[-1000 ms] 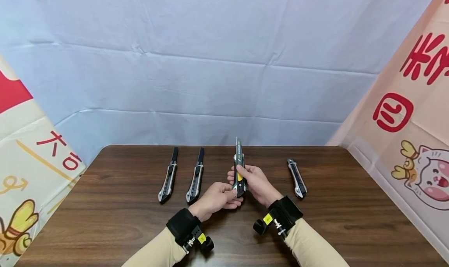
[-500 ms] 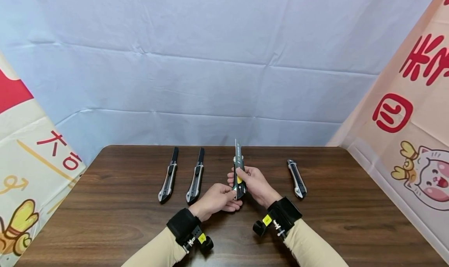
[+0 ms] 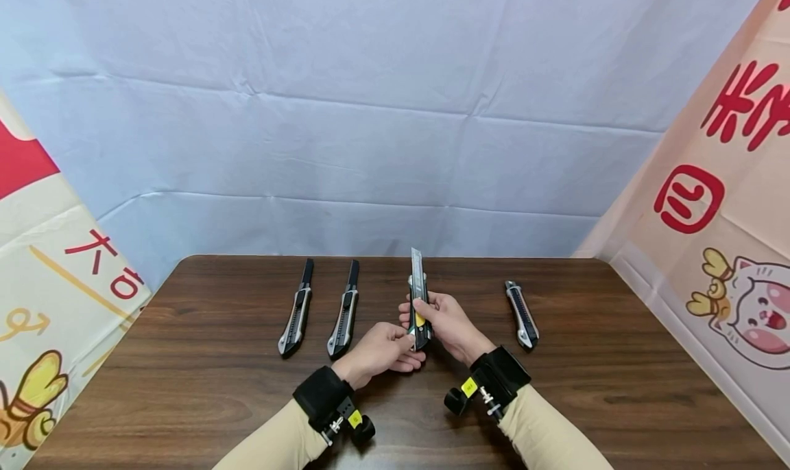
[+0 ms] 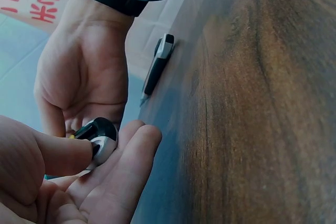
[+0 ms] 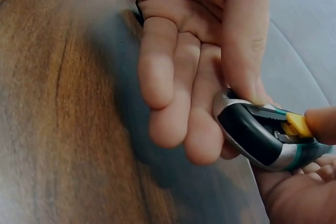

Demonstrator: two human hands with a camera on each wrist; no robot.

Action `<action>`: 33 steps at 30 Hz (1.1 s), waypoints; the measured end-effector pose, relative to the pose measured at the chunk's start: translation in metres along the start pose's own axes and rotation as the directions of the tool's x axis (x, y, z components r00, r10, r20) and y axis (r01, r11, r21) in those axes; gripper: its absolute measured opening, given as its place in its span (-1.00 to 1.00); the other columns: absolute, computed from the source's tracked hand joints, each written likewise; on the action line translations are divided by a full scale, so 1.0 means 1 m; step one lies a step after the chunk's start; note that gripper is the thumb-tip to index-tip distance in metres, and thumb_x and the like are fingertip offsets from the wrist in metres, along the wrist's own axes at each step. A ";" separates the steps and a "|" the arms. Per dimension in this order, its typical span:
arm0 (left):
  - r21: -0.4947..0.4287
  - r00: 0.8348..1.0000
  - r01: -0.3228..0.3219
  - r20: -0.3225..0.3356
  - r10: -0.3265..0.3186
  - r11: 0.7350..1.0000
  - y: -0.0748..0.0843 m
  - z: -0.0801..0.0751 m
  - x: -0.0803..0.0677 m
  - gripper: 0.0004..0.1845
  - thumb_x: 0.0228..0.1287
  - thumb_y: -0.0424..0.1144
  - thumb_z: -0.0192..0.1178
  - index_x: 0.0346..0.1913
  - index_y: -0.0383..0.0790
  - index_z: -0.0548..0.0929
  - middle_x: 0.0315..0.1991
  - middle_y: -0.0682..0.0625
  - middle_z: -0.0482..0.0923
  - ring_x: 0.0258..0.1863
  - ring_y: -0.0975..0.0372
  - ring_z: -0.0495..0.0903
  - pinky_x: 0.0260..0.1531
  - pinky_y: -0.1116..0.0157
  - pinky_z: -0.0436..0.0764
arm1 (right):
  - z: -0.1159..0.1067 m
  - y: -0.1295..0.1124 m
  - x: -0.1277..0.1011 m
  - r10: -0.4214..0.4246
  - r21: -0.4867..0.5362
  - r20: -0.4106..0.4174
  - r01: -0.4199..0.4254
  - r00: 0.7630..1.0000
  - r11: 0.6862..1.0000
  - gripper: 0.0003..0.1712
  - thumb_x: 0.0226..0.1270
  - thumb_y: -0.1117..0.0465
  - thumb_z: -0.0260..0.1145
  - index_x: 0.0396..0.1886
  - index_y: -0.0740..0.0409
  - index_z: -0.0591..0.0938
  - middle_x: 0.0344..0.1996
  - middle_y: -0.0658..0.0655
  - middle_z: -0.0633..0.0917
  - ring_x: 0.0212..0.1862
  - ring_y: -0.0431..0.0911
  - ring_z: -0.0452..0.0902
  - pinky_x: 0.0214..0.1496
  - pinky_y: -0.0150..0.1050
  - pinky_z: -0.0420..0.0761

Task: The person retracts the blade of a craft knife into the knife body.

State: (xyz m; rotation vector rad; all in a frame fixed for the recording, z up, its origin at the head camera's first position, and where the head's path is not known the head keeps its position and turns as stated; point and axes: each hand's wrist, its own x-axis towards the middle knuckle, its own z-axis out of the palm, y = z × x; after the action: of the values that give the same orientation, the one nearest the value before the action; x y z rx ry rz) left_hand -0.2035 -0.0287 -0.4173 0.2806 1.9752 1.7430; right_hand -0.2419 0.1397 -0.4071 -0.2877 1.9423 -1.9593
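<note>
Head view is showing a black and green utility knife with a yellow slider [image 3: 420, 305] being held above the dark wood-grain table [image 3: 185, 388], near its middle. Its long axis is running away from the person, the silver blade pointing toward the far edge and tilting upward, the rounded butt end pointing back at the wrists. The right hand [image 3: 446, 324] is wrapping its fingers round the handle, with the thumb lying on the yellow slider. The left hand [image 3: 381, 346] is pinching the butt end between thumb and fingers; the wrist views are showing this grip close up, the other fingers lying loosely together beneath it.

Three more utility knives are lying flat on the table, all pointing much the same way: two black and silver ones [image 3: 297, 311] [image 3: 345, 311] side by side to the left, and one [image 3: 522, 313] well apart to the right. No containers are showing in any view.
</note>
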 end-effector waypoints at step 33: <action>-0.048 1.000 -0.029 -0.011 0.029 0.998 -0.001 0.000 0.002 -0.64 0.52 -0.27 -0.03 0.17 -0.48 0.52 -0.06 -0.31 0.68 -0.09 0.05 0.73 -0.08 0.25 0.72 | -0.005 -0.006 0.001 0.005 0.060 0.011 -0.005 1.000 0.998 -0.47 0.56 0.28 -0.01 0.39 0.45 0.20 0.26 0.47 0.45 -0.02 -0.19 0.66 0.13 -0.31 0.65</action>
State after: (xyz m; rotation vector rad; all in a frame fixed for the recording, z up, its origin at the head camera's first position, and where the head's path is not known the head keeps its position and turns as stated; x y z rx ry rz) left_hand -0.2047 -0.0277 -0.4184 0.2862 1.9420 1.8110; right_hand -0.2452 0.1443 -0.4009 -0.2764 1.8716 -2.0047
